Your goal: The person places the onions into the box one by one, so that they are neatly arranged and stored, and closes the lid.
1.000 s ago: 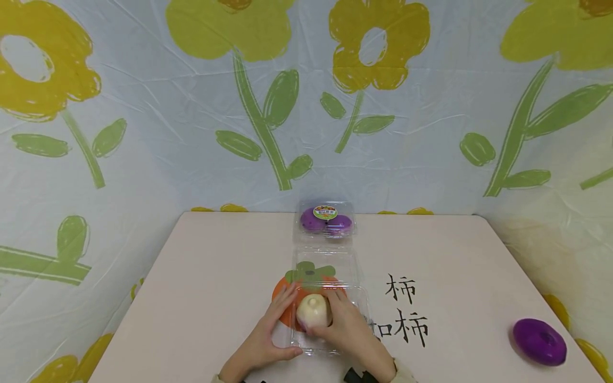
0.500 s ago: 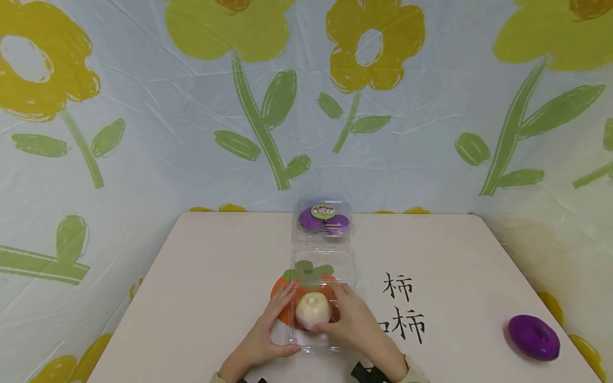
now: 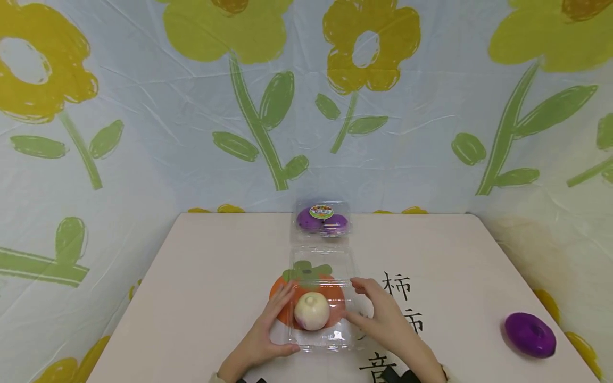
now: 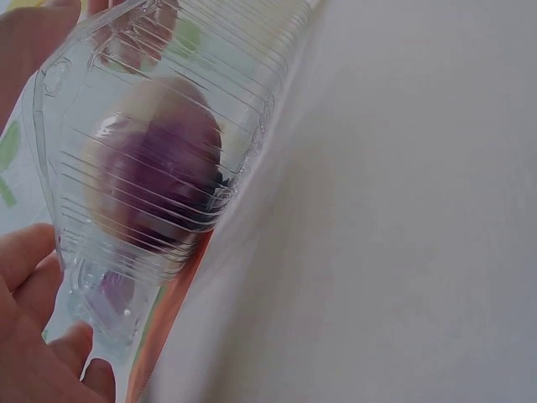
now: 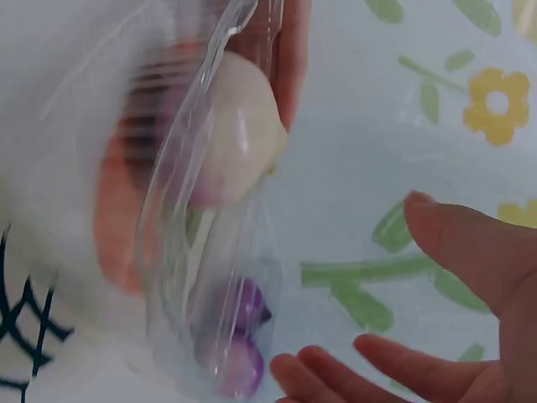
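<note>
In the head view a clear plastic clamshell box [image 3: 330,343] lies open, its lid [image 3: 325,258] folded back. Inside its left part sits a round fruit-like piece [image 3: 312,310], cream on top with a nub and purple below. My left hand [image 3: 261,335] spans the box's left side, thumb at the front corner and nearly straight fingers along the edge. On the other side my right hand [image 3: 390,322] holds nothing, thumb and fingers spread at the box's right edge. The right wrist view shows its thumb [image 5: 457,243] and fingers apart from the cream-and-purple piece [image 5: 243,138].
Behind the lid stands a closed clear box [image 3: 346,206] with two purple pieces and a round sticker. A purple oval piece [image 3: 530,335] lies far right on the pale table [image 3: 215,255]. An orange persimmon print and black characters mark the tabletop; flowered cloth walls surround it.
My right hand has let go of the cream-and-purple piece and drawn back to the right, its fingers spreading. The piece stays in the box; my left hand keeps its place.
</note>
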The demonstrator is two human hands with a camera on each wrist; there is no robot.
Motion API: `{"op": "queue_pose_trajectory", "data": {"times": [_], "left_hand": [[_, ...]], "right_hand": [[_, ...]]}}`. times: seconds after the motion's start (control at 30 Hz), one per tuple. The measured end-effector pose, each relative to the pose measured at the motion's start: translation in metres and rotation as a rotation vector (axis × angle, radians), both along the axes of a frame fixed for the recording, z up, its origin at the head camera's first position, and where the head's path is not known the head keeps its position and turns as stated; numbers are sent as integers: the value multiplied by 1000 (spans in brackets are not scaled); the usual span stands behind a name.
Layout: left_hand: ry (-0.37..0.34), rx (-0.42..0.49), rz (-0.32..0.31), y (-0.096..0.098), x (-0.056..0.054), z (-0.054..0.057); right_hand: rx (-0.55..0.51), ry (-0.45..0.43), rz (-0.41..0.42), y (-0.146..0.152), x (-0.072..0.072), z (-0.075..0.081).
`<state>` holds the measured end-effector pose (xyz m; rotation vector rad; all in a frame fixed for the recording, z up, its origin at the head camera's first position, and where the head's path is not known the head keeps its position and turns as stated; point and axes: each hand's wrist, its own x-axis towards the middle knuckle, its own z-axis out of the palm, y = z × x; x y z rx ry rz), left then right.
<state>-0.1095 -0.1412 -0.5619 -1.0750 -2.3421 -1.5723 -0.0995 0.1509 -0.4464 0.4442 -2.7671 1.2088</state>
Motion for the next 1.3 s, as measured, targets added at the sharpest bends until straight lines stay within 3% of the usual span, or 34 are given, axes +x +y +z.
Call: {"op": "queue_pose_trajectory", "data": {"times": [0.2, 0.37, 0.5, 0.7, 0.8, 0.97, 1.13, 1.3], "left_hand": [[3, -1, -3, 0, 0, 1], [-51, -27, 4, 1, 2, 3], [-51, -27, 1, 1, 3, 3], [-43, -30, 8, 1, 3, 3], [-35, -24, 6, 1, 2, 3], [-30, -15, 5, 2, 2, 3], [-37, -23, 14, 1, 3, 4], [-28, -17, 10, 1, 2, 4]], "right_hand": [[-37, 191, 11, 30, 3, 1], [-116, 317, 5, 56, 6, 5], [-152, 372, -10, 79, 7, 8], [-225, 386, -80, 116, 5, 9], [-269, 385, -165, 133, 6, 10], [-240, 353, -396, 162, 12, 11], [-240, 252, -627, 196, 19, 3], [-300, 151, -787, 229, 26, -12]]}}
